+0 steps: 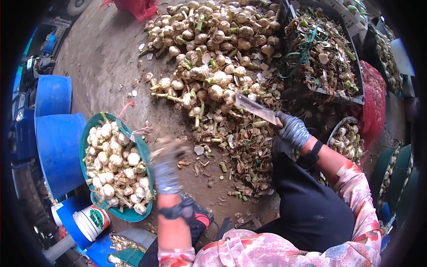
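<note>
My right hand, in a grey glove, is closed round the handle of a knife. Its wide, dirt-stained blade points up and left over a heap of garlic bulbs with stubby green stems. My left hand, also gloved, is smeared by motion, so its fingers and anything in them cannot be made out. It is just right of a green tub full of paler garlic bulbs. Cut stems and peeled skins lie in a pile below the blade.
A dark crate of trimmings stands at the far right, with a red mesh sack beside it. Blue barrels and a white bucket line the left. Another container of garlic is right of my right wrist.
</note>
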### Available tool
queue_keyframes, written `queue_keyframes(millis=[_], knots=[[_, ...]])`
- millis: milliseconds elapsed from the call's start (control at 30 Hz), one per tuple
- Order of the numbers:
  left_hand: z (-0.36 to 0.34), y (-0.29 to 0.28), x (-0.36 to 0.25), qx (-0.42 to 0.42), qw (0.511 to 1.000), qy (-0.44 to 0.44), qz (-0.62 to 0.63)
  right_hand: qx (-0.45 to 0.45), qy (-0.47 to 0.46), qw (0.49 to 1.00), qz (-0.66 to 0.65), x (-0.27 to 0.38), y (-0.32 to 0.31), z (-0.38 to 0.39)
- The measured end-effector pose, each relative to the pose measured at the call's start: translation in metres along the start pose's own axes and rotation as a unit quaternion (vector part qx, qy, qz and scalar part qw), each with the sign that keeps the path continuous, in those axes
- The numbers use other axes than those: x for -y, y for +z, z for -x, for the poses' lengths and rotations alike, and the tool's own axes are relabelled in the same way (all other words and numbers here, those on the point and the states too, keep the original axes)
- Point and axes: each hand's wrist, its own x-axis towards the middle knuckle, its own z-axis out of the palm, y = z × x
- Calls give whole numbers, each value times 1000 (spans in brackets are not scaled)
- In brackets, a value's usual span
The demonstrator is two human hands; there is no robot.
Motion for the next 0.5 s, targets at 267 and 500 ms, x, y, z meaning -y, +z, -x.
queue_keyframes(millis=[267,500], knots=[[-96,99,101,79,668,80,-736,90,34,995,8,3,-5,17],[-115,27,155,174,950,106,-237,119,-12,993,27,21,2,18]])
